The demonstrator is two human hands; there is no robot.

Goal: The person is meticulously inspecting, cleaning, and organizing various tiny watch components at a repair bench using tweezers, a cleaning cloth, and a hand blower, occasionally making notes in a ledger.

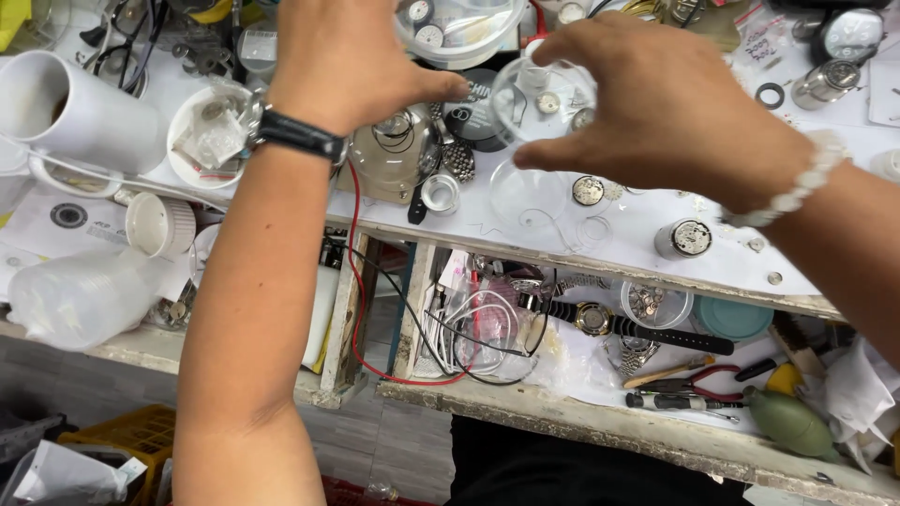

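Note:
My left hand point(342, 61), with a black wristwatch on its wrist, reaches over the cluttered white workbench point(647, 220), thumb stretched toward a clear round dish point(534, 98). My right hand point(656, 98), a white bead bracelet at its wrist, curves its fingers around that dish from the right and seems to grip it. A second clear dish point(527, 195) lies flat just below. Small round watch movements point(589, 190) sit beside it. A domed metal-and-glass part point(389, 159) rests under my left hand.
A white cup point(70, 108) and a white bowl of bagged parts point(208, 139) stand at left. The open drawer point(600, 422) below holds a black-strapped watch point(600, 319), red-handled pliers point(694, 382), a green blower bulb point(792, 422), red and black wires point(361, 319).

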